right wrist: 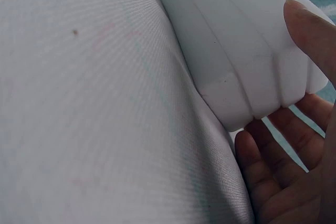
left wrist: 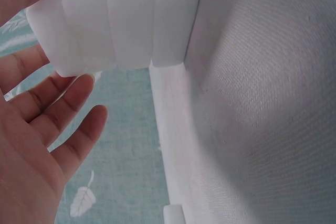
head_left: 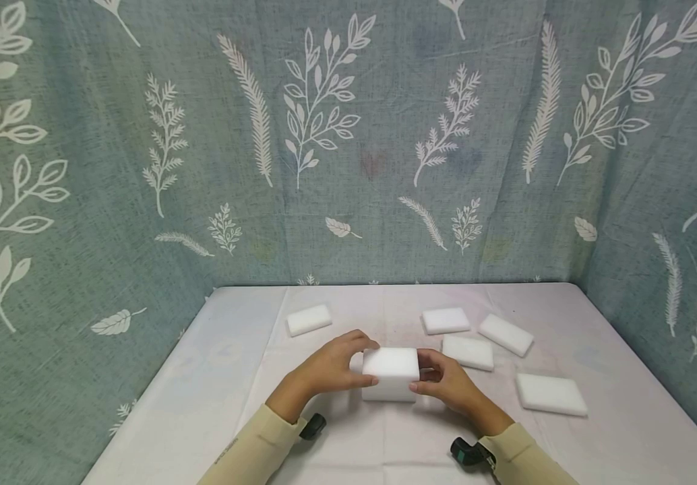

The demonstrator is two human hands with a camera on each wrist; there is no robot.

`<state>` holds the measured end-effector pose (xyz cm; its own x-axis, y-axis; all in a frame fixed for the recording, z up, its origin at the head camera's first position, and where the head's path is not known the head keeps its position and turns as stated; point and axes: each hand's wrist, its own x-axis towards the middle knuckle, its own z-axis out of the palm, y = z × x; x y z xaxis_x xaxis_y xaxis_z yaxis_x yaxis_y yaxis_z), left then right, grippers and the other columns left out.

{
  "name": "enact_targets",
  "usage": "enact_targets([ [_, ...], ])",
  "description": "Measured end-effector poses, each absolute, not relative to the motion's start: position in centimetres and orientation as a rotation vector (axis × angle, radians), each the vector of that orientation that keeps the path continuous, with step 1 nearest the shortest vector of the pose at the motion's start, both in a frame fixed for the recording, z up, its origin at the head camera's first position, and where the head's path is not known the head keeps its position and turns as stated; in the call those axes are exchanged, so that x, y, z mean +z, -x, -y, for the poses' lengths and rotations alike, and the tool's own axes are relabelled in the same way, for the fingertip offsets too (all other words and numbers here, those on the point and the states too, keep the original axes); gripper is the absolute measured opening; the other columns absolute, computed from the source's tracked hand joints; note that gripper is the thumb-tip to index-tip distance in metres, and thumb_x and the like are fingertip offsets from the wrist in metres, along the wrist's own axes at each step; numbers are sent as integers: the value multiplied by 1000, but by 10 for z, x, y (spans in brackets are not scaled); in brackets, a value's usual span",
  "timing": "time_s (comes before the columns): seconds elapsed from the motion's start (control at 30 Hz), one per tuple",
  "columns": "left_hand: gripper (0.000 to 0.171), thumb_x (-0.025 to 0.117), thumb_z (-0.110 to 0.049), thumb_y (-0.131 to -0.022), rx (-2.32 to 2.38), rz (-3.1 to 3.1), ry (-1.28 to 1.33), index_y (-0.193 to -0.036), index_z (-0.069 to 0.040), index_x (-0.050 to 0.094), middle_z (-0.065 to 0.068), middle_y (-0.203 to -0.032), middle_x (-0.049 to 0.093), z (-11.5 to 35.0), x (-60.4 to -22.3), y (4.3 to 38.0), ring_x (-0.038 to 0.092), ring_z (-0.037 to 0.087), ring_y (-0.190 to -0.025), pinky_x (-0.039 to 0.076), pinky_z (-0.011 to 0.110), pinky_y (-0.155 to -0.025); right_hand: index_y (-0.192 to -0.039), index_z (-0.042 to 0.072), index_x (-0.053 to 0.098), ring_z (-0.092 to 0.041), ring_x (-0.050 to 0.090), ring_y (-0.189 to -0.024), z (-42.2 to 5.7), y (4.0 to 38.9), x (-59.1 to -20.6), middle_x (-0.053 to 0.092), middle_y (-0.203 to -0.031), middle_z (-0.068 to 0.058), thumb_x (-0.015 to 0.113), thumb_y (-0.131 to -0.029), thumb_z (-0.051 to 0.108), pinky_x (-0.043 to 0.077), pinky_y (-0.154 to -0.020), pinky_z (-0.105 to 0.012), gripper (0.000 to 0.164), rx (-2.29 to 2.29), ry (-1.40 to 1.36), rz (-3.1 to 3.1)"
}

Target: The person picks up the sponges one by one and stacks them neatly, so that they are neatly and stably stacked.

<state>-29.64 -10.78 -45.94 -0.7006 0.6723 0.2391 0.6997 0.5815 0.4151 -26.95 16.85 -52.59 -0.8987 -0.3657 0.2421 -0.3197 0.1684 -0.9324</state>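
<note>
A stack of several white sponge blocks stands on the table in front of me, its layers showing as seams in both wrist views. My left hand holds the upper part of the stack from the left, thumb at the front and fingers behind. From the right, my right hand grips the upper blocks the same way. In the left wrist view the left hand has its lower fingers off the stack. The right wrist view shows the right thumb on the topmost layers.
Loose white sponges lie around: one at the back left, others behind and right of the stack, and one at the right. A leaf-patterned curtain borders the white-covered table.
</note>
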Motion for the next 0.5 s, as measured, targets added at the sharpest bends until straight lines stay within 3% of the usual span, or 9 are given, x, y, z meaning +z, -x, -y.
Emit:
enact_targets([
  [0.27,64,76,-52,-78,-772,2778,1187,-131,-22,57,-12,-124,54,108,-460,297,53,8,-113,48,36,-94,-134,-4,50,-34,61,-105,-170,273,-530,59,-122,-21,80,-80,9,53,-88,-41,63,-1909,714,-2348],
  [0.5,72,81,-38,-76,-785,2822,1191,-139,-15,52,-9,-120,59,107,-461,296,55,7,-105,48,34,-92,-138,-1,47,-32,60,-106,-172,273,-529,57,-126,-20,83,-77,10,52,-89,-41,71,-1912,707,-2345],
])
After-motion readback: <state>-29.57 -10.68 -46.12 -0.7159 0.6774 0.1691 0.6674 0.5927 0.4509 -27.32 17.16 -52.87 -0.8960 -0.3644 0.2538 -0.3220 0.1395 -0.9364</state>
